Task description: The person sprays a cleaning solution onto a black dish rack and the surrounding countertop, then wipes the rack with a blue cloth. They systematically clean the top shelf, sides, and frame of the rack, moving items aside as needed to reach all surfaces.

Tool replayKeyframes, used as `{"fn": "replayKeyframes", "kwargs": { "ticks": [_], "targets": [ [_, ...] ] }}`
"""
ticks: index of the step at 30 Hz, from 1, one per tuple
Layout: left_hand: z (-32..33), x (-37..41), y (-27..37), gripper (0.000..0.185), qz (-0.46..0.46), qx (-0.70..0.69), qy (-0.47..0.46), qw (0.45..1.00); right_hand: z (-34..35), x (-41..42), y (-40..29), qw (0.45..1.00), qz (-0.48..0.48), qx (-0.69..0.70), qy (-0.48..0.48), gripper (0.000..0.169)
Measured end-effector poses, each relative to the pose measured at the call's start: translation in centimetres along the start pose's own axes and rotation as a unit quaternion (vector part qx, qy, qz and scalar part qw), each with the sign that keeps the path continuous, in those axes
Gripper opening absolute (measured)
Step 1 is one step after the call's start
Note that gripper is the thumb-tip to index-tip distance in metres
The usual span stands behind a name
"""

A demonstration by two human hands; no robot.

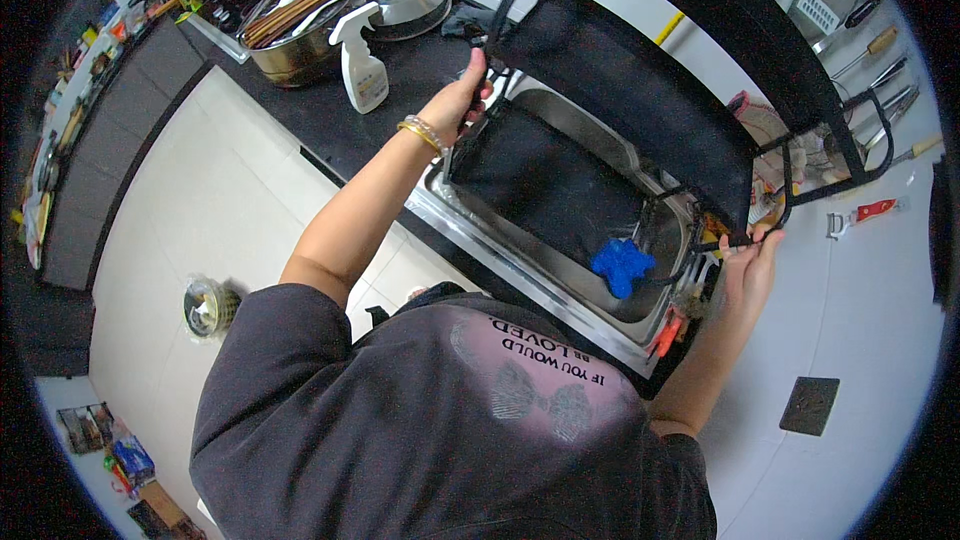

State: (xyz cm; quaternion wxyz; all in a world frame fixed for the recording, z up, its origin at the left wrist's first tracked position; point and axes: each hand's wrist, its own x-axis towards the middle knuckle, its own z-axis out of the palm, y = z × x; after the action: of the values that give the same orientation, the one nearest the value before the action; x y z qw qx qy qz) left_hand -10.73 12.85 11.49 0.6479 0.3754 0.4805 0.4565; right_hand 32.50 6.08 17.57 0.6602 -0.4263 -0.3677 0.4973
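Observation:
Across the sink I hold a black metal-framed rack with dark flat panels [622,82], whose exact kind I cannot tell. My left hand [459,103] is wrapped around a tube on its left side, thumb up. On the right, my right hand [748,262] grips a lower tube of the same frame near the wall. One dark panel [547,172] reaches down within the stainless steel sink [525,268]. Close to the sink's right end is a bright blue scrubber or cloth [622,266], below the rack.
A white spray bottle [364,64], a metal pot with chopsticks [289,64] and a lidded pan [405,4] stand on the dark counter to the left. Utensils, including a red-handled peeler [862,216], hang on the right wall. A bin [208,307] stands on the floor.

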Motion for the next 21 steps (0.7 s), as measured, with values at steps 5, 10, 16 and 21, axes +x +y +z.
{"fn": "replayKeyframes", "kwargs": {
  "ticks": [5,10,16,21],
  "targets": [
    [-1.9,-3.4,-0.2,0.054,0.075,0.001,0.074,0.994,1.3,1.0,1.1,0.996,0.037,0.032,-0.079,0.036],
    [-2.8,-5.8,-1.4,0.050,0.096,0.025,0.154,0.983,2.6,2.9,3.2,0.993,0.069,0.045,-0.088,0.036],
    [-3.7,-6.9,-3.3,0.043,0.112,0.068,0.195,0.972,3.8,4.9,5.4,0.986,0.111,0.063,-0.106,0.038],
    [-4.2,-7.0,-5.0,0.040,0.117,0.074,0.194,0.971,3.7,7.0,6.2,0.980,0.127,0.043,-0.144,0.037]
  ]
}}
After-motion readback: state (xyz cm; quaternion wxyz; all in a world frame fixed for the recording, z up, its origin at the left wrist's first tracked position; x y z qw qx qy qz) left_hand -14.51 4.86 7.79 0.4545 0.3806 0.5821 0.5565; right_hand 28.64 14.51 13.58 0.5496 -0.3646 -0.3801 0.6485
